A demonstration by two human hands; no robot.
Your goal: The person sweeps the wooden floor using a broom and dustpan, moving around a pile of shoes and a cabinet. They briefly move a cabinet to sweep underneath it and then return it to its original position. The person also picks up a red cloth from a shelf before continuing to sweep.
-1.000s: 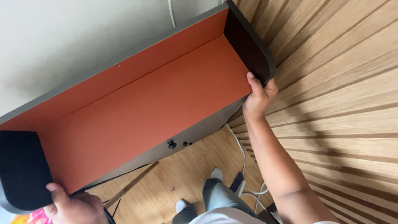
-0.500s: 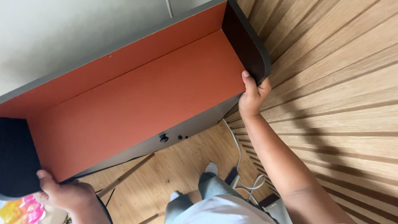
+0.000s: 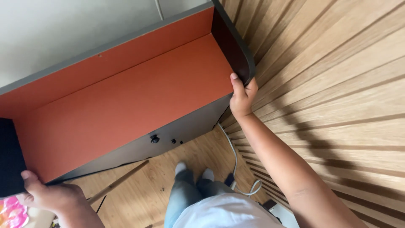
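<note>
Torso in a white shirt (image 3: 219,213) is recorded at the bottom edge, with grey trouser legs (image 3: 185,192) and white-socked feet (image 3: 193,171) below it on a wooden plank floor (image 3: 139,198). Left hand (image 3: 52,196) is logged at the lower left: the thumb is laid up against the inner face of the left dark end panel (image 3: 10,158), while the other fingers are curled together around the panel's lower edge, their tips being hidden. A pink patterned item (image 3: 10,213) is partly seen at the corner beneath that hand; its kind cannot be told.

Right hand (image 3: 241,99) is logged on an outstretched bare forearm (image 3: 278,160) at the centre right. Its thumb is pressed on the inside of the right dark end panel (image 3: 231,46) and its fingers are wrapped close together over the rounded lower corner, so the panel is pinched between thumb and fingers.

Desk-top hutch (image 3: 126,105) is held between both hands, tilted, with its orange inner surfaces turned toward the camera and a grey front edge below. Two small dark knobs (image 3: 155,138) are noted on that grey underside face. A wooden leg (image 3: 120,181) is seen slanting beneath it.

White cable (image 3: 234,160) is listed trailing down to the floor beside the right arm. Slatted wooden wall panelling (image 3: 337,84) is entered along the right side, and a pale plain wall (image 3: 63,29) lies farthest off, behind the hutch.
</note>
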